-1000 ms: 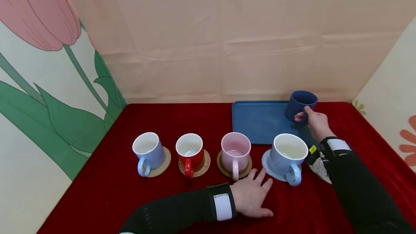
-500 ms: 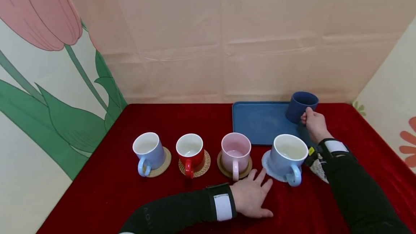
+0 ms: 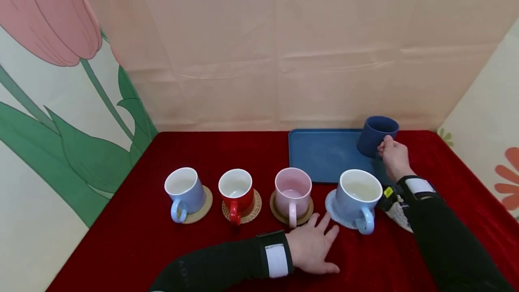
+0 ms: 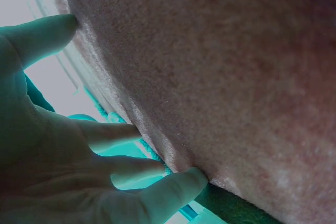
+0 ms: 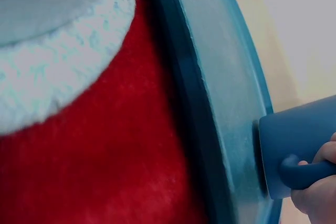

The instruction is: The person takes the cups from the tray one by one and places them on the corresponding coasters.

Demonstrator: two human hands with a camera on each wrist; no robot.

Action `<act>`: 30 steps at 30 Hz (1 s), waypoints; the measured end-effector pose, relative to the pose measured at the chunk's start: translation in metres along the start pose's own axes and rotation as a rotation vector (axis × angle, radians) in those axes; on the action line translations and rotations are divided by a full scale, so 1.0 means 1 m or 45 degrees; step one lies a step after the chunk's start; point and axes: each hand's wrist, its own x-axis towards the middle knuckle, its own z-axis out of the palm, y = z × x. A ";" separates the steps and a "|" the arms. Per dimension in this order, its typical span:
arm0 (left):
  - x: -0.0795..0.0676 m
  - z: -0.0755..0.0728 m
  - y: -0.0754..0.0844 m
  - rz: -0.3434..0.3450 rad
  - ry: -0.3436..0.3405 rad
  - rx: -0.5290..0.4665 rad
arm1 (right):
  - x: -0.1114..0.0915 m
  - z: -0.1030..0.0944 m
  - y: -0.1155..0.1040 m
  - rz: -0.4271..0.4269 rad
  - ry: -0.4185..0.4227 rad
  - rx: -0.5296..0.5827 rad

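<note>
At the tray's right end, the dark blue mug (image 3: 371,139) stands upright. My right hand (image 3: 395,157) grips its handle; in the right wrist view the fingers (image 5: 328,153) curl round that handle (image 5: 310,174). Beneath the mug is the blue tray (image 3: 320,154). My left hand (image 3: 311,248) rests on the red cloth with fingers spread and holds nothing. Its fingertips lie close to the pink mug (image 3: 293,193) and the large light blue mug (image 3: 350,202). In the left wrist view the straight fingers (image 4: 173,192) touch the cloth.
Further left are a red mug (image 3: 239,199) and a smaller light blue mug (image 3: 190,197), each on a round coaster. A pale coaster (image 3: 399,217) is partly hidden beneath my right wrist. A pinkish-beige backdrop (image 3: 243,57) rises behind the table.
My right hand's fingers have drawn in round the dark blue mug's handle. The mug has hardly moved, and my left hand stays in place.
</note>
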 end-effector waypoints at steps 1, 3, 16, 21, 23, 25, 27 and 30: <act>0.000 0.000 0.000 0.003 0.002 -0.002 | -0.001 -0.001 -0.001 -0.009 0.005 0.004; -0.001 0.000 0.000 0.007 0.007 0.001 | -0.003 -0.005 -0.004 -0.037 0.014 -0.003; -0.002 -0.004 -0.002 0.008 0.002 -0.005 | -0.030 -0.032 -0.027 -0.160 -0.142 0.167; -0.004 -0.005 -0.002 0.014 0.007 -0.002 | -0.049 -0.043 -0.028 -0.150 -0.200 0.197; -0.004 -0.005 -0.002 0.015 0.008 -0.004 | -0.057 -0.048 -0.028 -0.150 -0.224 0.208; -0.004 -0.005 -0.002 0.016 0.008 -0.004 | -0.065 -0.055 -0.028 -0.142 -0.251 0.226; -0.004 -0.004 -0.002 0.013 0.006 -0.005 | -0.072 -0.061 -0.027 -0.130 -0.271 0.237; -0.002 -0.003 -0.002 0.012 0.009 0.001 | -0.084 -0.069 -0.026 -0.112 -0.305 0.274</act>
